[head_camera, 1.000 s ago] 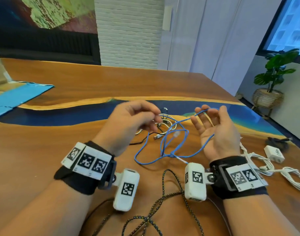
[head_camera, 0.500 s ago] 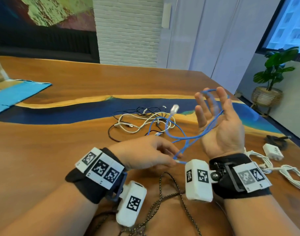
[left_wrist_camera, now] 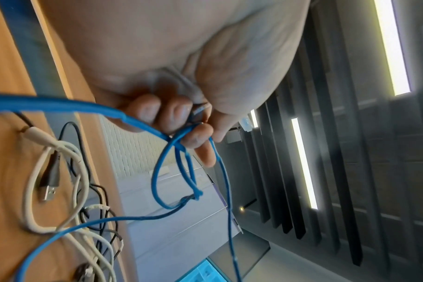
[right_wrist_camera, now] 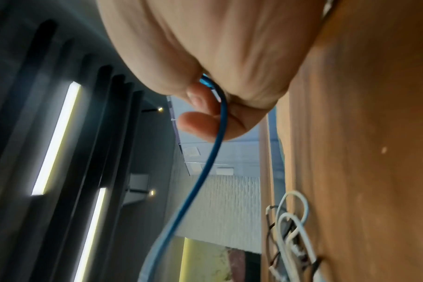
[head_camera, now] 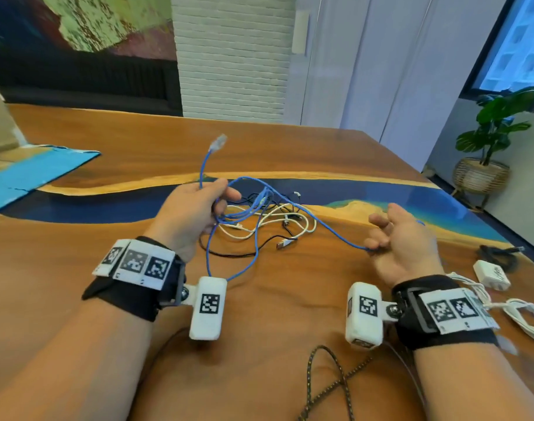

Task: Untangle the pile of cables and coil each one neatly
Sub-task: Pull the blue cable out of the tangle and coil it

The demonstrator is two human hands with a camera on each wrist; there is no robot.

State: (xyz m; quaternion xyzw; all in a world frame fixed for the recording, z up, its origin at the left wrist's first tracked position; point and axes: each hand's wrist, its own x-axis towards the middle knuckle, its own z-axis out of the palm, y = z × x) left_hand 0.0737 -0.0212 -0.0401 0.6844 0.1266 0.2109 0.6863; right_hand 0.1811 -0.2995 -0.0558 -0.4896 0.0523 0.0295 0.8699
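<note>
The left hand (head_camera: 196, 214) rose, lifting the blue cable (head_camera: 326, 229) (plug upward); the right hand (head_camera: 402, 244) lowered.

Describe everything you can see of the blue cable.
The blue cable is thin, round and looks plastic-sheathed, with a clear plug on its raised end. The left hand grips several loose loops, that end sticking up above the fingers. One strand runs across to the right hand, which pinches it. Loops hang above the white and black cables on the table; it still looks knotted.
</note>
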